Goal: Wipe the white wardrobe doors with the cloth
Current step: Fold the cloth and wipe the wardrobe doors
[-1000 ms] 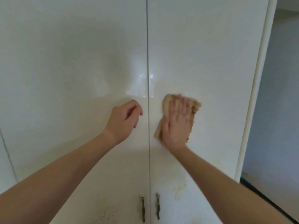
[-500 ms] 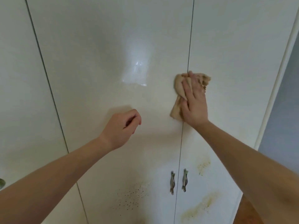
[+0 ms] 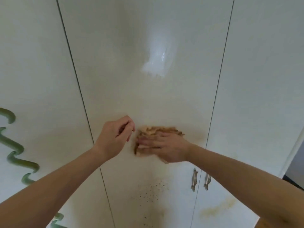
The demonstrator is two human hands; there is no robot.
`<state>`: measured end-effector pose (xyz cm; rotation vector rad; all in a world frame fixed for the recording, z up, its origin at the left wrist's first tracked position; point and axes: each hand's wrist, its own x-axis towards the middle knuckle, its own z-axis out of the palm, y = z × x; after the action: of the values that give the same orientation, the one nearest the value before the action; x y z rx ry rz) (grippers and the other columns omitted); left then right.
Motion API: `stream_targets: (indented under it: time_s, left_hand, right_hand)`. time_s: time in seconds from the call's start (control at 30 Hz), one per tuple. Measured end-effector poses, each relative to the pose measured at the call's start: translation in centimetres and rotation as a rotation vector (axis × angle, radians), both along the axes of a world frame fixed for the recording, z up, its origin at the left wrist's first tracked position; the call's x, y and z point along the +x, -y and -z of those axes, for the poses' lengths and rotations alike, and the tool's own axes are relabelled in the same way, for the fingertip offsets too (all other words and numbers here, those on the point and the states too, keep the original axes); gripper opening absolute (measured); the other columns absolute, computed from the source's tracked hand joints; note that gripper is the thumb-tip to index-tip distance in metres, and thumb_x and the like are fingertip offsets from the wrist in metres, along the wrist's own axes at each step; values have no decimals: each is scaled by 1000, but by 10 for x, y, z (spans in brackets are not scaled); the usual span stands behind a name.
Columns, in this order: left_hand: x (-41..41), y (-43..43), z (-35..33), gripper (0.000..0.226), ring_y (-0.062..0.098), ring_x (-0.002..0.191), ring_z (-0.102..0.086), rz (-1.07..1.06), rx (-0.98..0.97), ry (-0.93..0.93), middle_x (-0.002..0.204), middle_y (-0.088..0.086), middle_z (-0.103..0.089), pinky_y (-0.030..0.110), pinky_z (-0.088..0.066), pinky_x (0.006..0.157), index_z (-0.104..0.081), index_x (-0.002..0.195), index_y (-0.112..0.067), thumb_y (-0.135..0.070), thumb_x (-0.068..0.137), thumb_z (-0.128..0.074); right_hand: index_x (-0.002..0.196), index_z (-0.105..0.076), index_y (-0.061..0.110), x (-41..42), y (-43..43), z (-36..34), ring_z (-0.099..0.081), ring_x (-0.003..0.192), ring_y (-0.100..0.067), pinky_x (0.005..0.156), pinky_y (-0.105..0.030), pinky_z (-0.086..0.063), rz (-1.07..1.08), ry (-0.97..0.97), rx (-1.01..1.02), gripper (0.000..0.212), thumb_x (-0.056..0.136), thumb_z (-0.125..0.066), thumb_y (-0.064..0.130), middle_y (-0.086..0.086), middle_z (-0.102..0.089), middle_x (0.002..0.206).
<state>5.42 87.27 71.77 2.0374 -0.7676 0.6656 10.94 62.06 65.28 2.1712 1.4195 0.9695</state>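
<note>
A glossy white wardrobe door (image 3: 148, 79) fills the middle of the view, with another door (image 3: 263, 79) to its right. My right hand (image 3: 166, 147) lies flat, fingers pointing left, and presses a crumpled tan cloth (image 3: 148, 131) against the middle door. My left hand (image 3: 115, 139) hovers just left of the cloth, fingers loosely curled, holding nothing. Dark specks (image 3: 151, 191) mark the middle door below the cloth. A yellowish smear (image 3: 218, 208) shows low on the right door.
Two metal handles (image 3: 195, 179) (image 3: 207, 181) flank the seam between the doors. A door on the left carries a green wavy pattern (image 3: 16, 153). A dark opening (image 3: 294, 168) lies past the wardrobe's right edge.
My right hand slid the cloth left and down, from the seam onto the middle door, and turned sideways. The view swung left. My left hand kept its curled pose.
</note>
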Motion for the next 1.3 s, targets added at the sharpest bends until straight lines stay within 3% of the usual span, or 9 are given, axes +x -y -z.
stream_targets:
  time_s: [0.2, 0.33, 0.53, 0.7, 0.83, 0.9, 1.0, 1.07, 1.3]
  left_hand:
    - [-10, -33, 2, 24, 7, 41, -44, -69, -44, 68, 53, 3, -56, 19, -36, 47, -59, 76, -13, -16, 98, -49]
    - [-7, -52, 14, 25, 13, 42, -48, -101, -72, 35, 49, 3, -54, 21, -39, 48, -58, 73, -16, -15, 97, -49]
    - [-7, -81, 27, 26, 7, 42, -43, -69, -66, 9, 53, 4, -55, 22, -36, 45, -58, 74, -18, -20, 98, -48]
    - [-8, -88, 25, 33, 5, 41, -43, -86, -147, 66, 54, -1, -56, 20, -36, 46, -57, 72, -14, -32, 97, -44]
    - [-4, -82, 26, 31, 9, 44, -48, -73, -183, 101, 57, 0, -57, 19, -39, 48, -57, 72, -10, -24, 97, -46]
    - [-1, -78, 32, 31, 14, 44, -50, -51, -151, 94, 56, 1, -57, 23, -40, 48, -58, 73, -14, -26, 98, -45]
    - [2, -78, 39, 28, 16, 42, -47, -17, -115, 41, 54, 3, -55, 22, -36, 45, -57, 73, -20, -27, 96, -44]
    - [3, -80, 38, 28, 14, 42, -46, -13, -107, 41, 54, 2, -55, 21, -36, 46, -57, 73, -18, -27, 96, -44]
    - [-1, -79, 29, 29, 18, 46, -51, -31, -173, 101, 57, 3, -57, 25, -42, 50, -58, 72, -11, -23, 95, -45]
  right_hand:
    - [158, -39, 17, -8, -79, -36, -10, 160, -24, 129, -47, -7, 112, 154, 634, 64, 96, -54, 13, -10, -23, 170]
    - [162, -15, 25, -14, -131, 78, 25, 156, -21, 128, -47, -6, 119, -33, 205, 75, 94, -45, 23, -1, -3, 171]
    - [157, -42, 30, -8, -110, 72, -29, 154, -16, 126, -36, -11, -38, -61, -329, 62, 97, -51, 19, 4, -26, 170]
    - [154, -47, 22, 0, -109, -42, -30, 155, -21, 128, -42, -20, -65, 208, 3, 63, 92, -52, 13, -3, -31, 166]
    - [161, -23, 24, -12, -163, 31, 5, 159, -19, 129, -47, -5, 122, 63, 391, 76, 92, -55, 21, 1, -3, 171]
    - [163, -5, 32, -23, -172, 97, 20, 156, -14, 127, -45, -5, 158, -142, 142, 80, 99, -50, 22, 8, 16, 170]
    - [162, -19, 38, -30, -166, 153, -10, 158, -9, 129, -36, -16, 128, -172, -248, 67, 101, -43, 25, 10, 1, 173]
    - [159, -30, 41, -27, -158, 141, -20, 157, -8, 129, -36, 7, 121, -95, -339, 59, 102, -36, 26, 12, -14, 172]
    - [146, -54, 24, -17, -145, 13, -35, 149, -24, 128, -44, -17, 115, 111, 293, 62, 87, -45, 12, -4, -51, 156]
